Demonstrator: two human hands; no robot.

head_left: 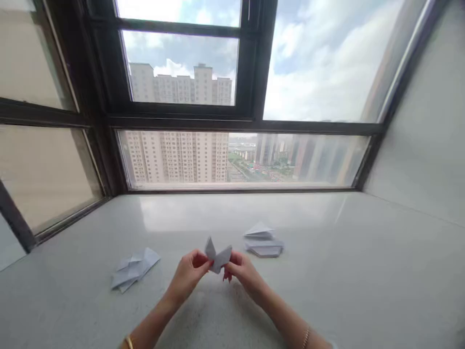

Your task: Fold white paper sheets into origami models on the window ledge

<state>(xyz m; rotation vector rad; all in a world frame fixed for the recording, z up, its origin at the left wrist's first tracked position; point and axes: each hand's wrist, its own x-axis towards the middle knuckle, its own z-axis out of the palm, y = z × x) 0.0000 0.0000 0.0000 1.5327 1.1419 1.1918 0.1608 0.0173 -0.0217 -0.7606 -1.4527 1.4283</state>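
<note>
Between my two hands is a small folded white paper piece with two pointed flaps standing up in a V. My left hand pinches its left side between thumb and fingers. On the other side, my right hand grips the right flap near its lower edge. The paper is held a little above the pale sill. The underside of the piece and some fingertips are hidden.
Several folded white papers lie in a loose pile at the left. More folded papers rest beyond my right hand. The glossy white sill runs back to a dark window frame, with a wall on the right.
</note>
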